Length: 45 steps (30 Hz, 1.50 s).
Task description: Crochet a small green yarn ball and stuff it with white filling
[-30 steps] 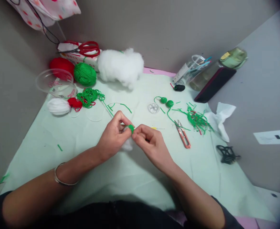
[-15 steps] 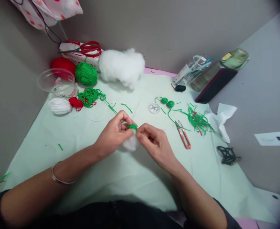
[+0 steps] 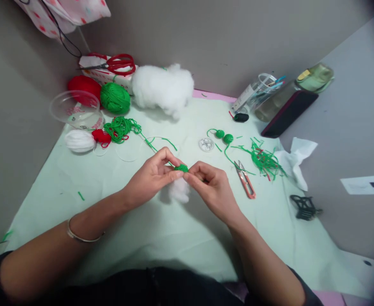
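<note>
The green piece (image 3: 181,168), pinched in the left hand (image 3: 147,176), is best held steady; the right hand (image 3: 210,185) is nearly closed at its edge, its hold unclear.

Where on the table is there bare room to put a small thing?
A wide free patch lies below the orange snips, between the right forearm and the black clip. A smaller one lies between the white stuffing and the clear dish. The back left is crowded with yarn balls; beside the snips, green scraps are heaped.
</note>
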Each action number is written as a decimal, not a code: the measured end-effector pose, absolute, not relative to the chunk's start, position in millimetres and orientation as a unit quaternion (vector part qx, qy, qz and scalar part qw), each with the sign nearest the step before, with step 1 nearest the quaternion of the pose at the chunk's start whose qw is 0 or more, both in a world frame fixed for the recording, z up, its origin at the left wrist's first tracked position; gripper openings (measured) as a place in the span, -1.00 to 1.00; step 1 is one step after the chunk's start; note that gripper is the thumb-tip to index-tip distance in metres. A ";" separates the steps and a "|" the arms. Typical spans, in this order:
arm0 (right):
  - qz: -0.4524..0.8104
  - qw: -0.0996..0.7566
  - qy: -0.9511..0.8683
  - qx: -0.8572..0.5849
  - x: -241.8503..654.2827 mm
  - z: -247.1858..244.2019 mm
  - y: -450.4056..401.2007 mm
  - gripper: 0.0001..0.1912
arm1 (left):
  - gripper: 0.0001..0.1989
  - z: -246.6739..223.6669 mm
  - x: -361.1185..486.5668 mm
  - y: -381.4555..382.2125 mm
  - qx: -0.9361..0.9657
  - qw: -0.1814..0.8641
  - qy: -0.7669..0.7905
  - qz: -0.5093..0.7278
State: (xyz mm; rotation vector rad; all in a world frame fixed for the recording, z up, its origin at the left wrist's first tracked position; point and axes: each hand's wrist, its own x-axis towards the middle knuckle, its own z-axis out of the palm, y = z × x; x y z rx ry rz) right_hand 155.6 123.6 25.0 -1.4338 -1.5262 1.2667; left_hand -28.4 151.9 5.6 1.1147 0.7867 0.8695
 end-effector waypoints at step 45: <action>0.524 0.395 -0.534 -0.533 152.5 13.2 125.3 -0.64 | -0.72 -2.2 -17.4 143.8 0.431 0.720 0.355 0.413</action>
